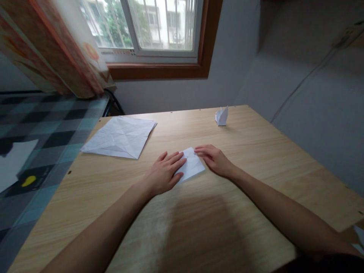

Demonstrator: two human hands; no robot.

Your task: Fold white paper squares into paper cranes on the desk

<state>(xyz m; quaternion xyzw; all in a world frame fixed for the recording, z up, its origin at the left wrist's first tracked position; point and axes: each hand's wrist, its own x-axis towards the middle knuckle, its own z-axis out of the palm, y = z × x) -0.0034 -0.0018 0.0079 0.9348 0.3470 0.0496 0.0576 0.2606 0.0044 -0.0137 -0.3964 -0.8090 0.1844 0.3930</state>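
A small folded white paper lies on the wooden table in front of me. My left hand lies flat on its left part, fingers stretched out and pressing it down. My right hand rests at its upper right edge, fingers extended with the tips touching the paper. Neither hand lifts the paper off the table.
A stack of creased white sheets lies at the table's far left. A finished small white paper figure stands at the far right. A checked bedcover is to the left, a window and curtain behind, and a wall on the right.
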